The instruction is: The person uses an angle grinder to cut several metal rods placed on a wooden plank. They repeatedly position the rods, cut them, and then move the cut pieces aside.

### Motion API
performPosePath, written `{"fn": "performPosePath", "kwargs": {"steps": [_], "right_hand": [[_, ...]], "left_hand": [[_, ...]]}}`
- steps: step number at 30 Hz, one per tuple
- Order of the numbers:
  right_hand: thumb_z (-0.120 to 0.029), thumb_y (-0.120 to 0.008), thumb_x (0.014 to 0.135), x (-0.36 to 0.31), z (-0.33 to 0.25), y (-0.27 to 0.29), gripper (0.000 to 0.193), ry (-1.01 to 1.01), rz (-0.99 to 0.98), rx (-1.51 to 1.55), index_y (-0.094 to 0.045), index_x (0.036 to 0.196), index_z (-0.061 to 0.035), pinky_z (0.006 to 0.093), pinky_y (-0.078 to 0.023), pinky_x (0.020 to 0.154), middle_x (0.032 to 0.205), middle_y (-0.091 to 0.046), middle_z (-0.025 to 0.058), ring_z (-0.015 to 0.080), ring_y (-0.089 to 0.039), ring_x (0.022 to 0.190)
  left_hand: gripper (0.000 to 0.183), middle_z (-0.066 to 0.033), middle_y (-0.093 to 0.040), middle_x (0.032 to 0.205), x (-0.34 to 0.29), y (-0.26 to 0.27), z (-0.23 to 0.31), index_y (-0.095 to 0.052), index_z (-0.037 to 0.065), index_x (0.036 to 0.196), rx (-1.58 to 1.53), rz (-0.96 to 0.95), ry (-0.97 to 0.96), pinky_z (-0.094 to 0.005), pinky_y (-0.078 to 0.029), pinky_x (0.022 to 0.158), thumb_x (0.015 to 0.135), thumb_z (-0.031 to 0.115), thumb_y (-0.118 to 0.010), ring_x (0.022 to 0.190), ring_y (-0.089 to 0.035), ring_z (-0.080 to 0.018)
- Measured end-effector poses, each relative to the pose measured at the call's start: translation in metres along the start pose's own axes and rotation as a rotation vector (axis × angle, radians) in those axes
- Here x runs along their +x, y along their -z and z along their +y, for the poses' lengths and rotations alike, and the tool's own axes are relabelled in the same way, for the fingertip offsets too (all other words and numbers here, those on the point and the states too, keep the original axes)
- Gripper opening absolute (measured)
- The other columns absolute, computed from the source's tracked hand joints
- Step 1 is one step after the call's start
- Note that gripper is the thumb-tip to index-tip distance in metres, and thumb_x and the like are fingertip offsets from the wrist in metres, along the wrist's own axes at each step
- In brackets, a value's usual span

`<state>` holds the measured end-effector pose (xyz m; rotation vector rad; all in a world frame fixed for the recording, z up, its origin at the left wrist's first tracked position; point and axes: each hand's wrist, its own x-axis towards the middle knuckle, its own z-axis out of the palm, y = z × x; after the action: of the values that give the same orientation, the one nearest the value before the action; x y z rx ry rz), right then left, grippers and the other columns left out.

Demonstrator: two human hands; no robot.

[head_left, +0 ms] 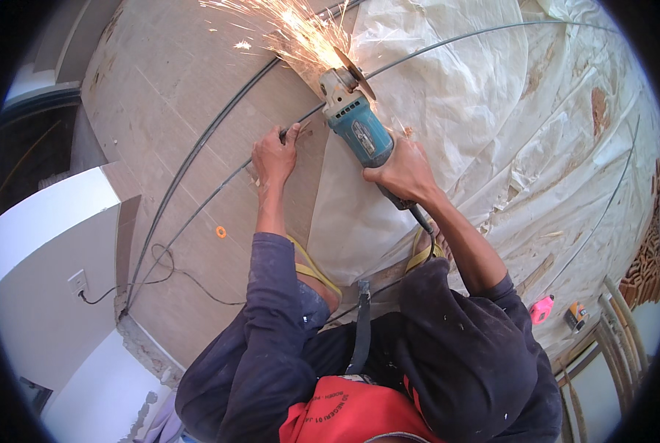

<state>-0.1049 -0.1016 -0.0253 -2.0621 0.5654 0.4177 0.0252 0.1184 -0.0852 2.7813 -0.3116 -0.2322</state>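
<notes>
My right hand (pixel 403 171) is wrapped round the rear body of a teal angle grinder (pixel 361 127). Its cutting disc (pixel 355 74) stands on edge at a thin, long metal rod (pixel 462 43), and a spray of bright sparks (pixel 300 26) flies up and left from there. My left hand (pixel 274 153) is closed on the same rod, to the left of the grinder and close to the floor. The exact contact of disc and rod is hidden by the grinder head. A black cord (pixel 423 219) leaves the grinder's rear and passes between my feet.
Other long rods (pixel 199 148) curve along the tiled floor at left. Creased white plastic sheeting (pixel 477 111) covers the right side. A wall socket (pixel 79 282) with a plugged cord is at left. An orange ring (pixel 221 232) and a pink tape measure (pixel 541 309) lie about.
</notes>
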Motion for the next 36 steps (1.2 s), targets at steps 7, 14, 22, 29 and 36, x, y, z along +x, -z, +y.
{"fn": "performPosePath", "kwargs": {"steps": [7, 14, 22, 29, 36], "right_hand": [[-0.028, -0.072, 0.058, 0.001, 0.002, -0.001, 0.069, -0.022, 0.002, 0.000, -0.060, 0.120, -0.0006, 0.0396, -0.051, 0.083, 0.088, -0.067, 0.0225, 0.0343, -0.066, 0.084], [-0.026, -0.072, 0.057, 0.002, -0.001, 0.000, 0.071, -0.036, 0.001, 0.006, -0.059, 0.123, -0.0018, 0.0395, -0.052, 0.081, 0.088, -0.067, 0.0228, 0.0341, -0.066, 0.083], [-0.025, -0.072, 0.056, 0.001, -0.002, 0.000, 0.070, 0.016, 0.038, 0.008, -0.060, 0.120, -0.0004, 0.0401, -0.051, 0.081, 0.088, -0.067, 0.0242, 0.0351, -0.066, 0.083], [-0.026, -0.072, 0.056, 0.001, -0.001, -0.001, 0.071, 0.005, 0.030, 0.020, -0.059, 0.120, 0.0002, 0.0410, -0.050, 0.086, 0.092, -0.066, 0.0256, 0.0371, -0.065, 0.087], [-0.029, -0.074, 0.057, 0.000, -0.003, -0.003, 0.063, 0.078, 0.106, 0.058, -0.060, 0.104, 0.0107, 0.0432, -0.052, 0.081, 0.080, -0.065, 0.0274, 0.0393, -0.066, 0.080]], "left_hand": [[0.056, -0.0205, -0.065, 0.077, 0.000, 0.005, 0.005, -0.063, 0.006, 0.083, 0.095, -0.029, 0.040, -0.0500, -0.047, 0.063, 0.090, 0.060, -0.051, 0.076, -0.062, -0.0430], [0.056, -0.0191, -0.065, 0.076, 0.001, 0.003, 0.002, -0.064, 0.007, 0.083, 0.090, -0.043, 0.023, -0.0500, -0.046, 0.063, 0.090, 0.061, -0.049, 0.076, -0.062, -0.0417], [0.061, -0.0215, -0.064, 0.076, 0.002, 0.004, 0.001, -0.063, 0.005, 0.081, 0.108, -0.068, 0.022, -0.0500, -0.046, 0.065, 0.090, 0.064, -0.047, 0.077, -0.061, -0.0440], [0.064, -0.0231, -0.065, 0.078, 0.003, 0.004, -0.001, -0.065, 0.004, 0.085, 0.103, -0.027, -0.032, -0.0513, -0.047, 0.068, 0.090, 0.065, -0.046, 0.080, -0.062, -0.0447], [0.064, -0.0216, -0.065, 0.079, 0.003, 0.005, 0.000, -0.065, 0.005, 0.087, 0.110, -0.054, 0.000, -0.0513, -0.047, 0.068, 0.090, 0.066, -0.045, 0.080, -0.062, -0.0441]]}}
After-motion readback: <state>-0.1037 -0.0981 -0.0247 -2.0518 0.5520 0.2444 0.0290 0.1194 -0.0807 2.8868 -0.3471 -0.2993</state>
